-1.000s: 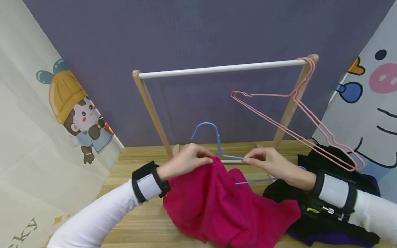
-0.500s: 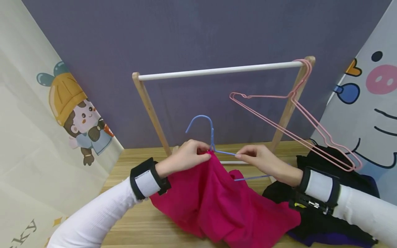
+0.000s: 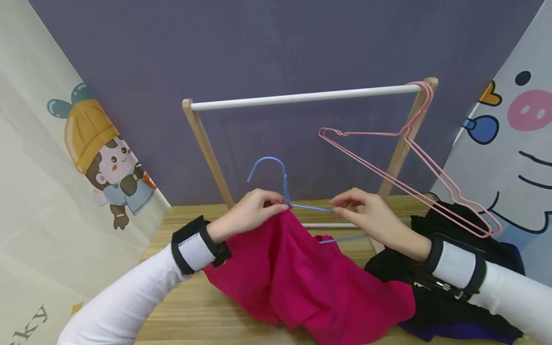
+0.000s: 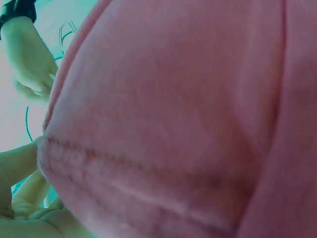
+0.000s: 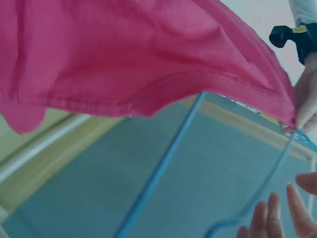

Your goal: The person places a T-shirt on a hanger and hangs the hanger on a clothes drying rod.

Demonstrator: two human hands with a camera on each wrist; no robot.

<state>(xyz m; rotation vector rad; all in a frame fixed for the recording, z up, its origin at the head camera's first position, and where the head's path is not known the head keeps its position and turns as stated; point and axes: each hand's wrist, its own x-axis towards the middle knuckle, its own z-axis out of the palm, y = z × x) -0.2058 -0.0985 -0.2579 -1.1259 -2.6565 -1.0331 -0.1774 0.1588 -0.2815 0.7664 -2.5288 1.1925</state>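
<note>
A magenta garment (image 3: pixel 297 273) hangs in folds from my left hand (image 3: pixel 252 213), which pinches its stitched edge beside the neck of a blue wire hanger (image 3: pixel 284 179). The hanger's hook stands up above the cloth, and its left part is hidden inside the garment. Its right shoulder and part of the lower bar lie bare. At that right shoulder is my right hand (image 3: pixel 373 218), its fingertips overlapping the wire in the head view. In the right wrist view the right fingers (image 5: pixel 274 215) are spread, apart from the hanger. Cloth fills most of the left wrist view.
Behind the hands stands a rack with a white rail (image 3: pixel 302 99) and wooden posts. Pink hangers (image 3: pixel 371 165) hang at its right end, jutting forward. Black and purple clothes (image 3: pixel 465 297) lie on the wooden table (image 3: pixel 185 311) at the right.
The left hand, garment and blue hanger have shifted left and slightly up. The right hand, which was pinching the hanger's shoulder, has loosened its fingers from the wire.
</note>
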